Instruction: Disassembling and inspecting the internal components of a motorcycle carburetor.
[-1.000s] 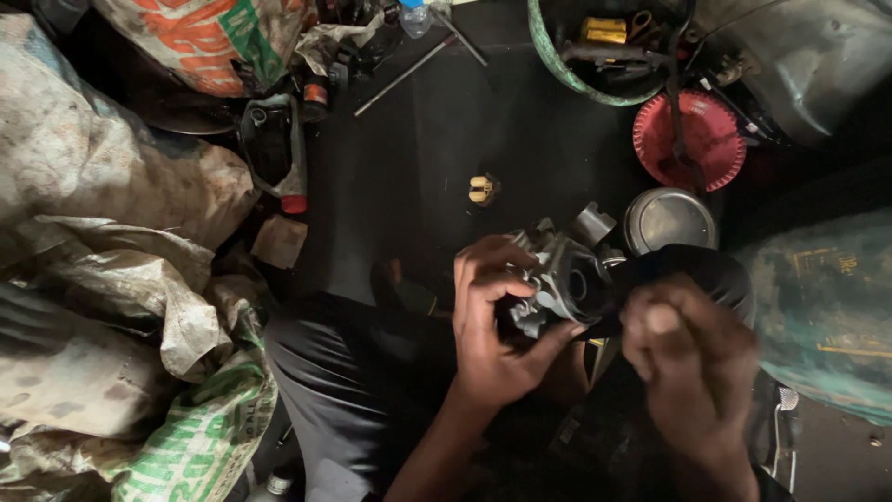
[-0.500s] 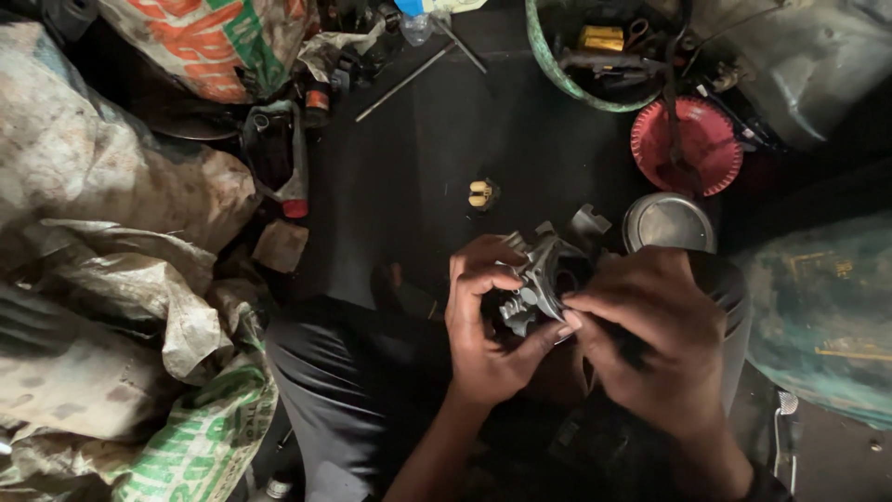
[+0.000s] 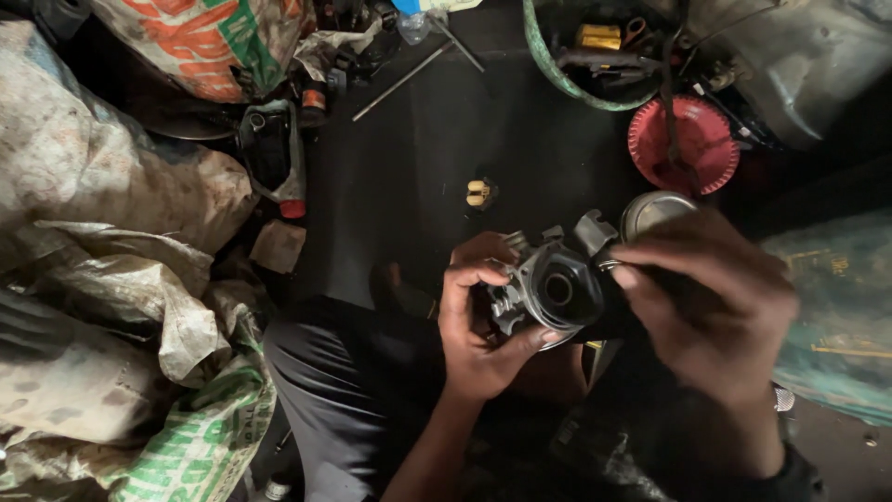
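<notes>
Fingers of left hand grip ridged grey cast-metal housing.

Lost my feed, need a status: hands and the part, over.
Left hand gripping grey metal housing, bore facing up. Right hand at its right edge, fingers pinched there; what they pinch unclear. Nothing between hands and part.

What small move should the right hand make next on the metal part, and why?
Probably a slight pull back of the right hand, so the round opening faces the camera unblocked. The left hand already grips the metal part from its left side, while the right fingertips sit at its right edge.
</notes>
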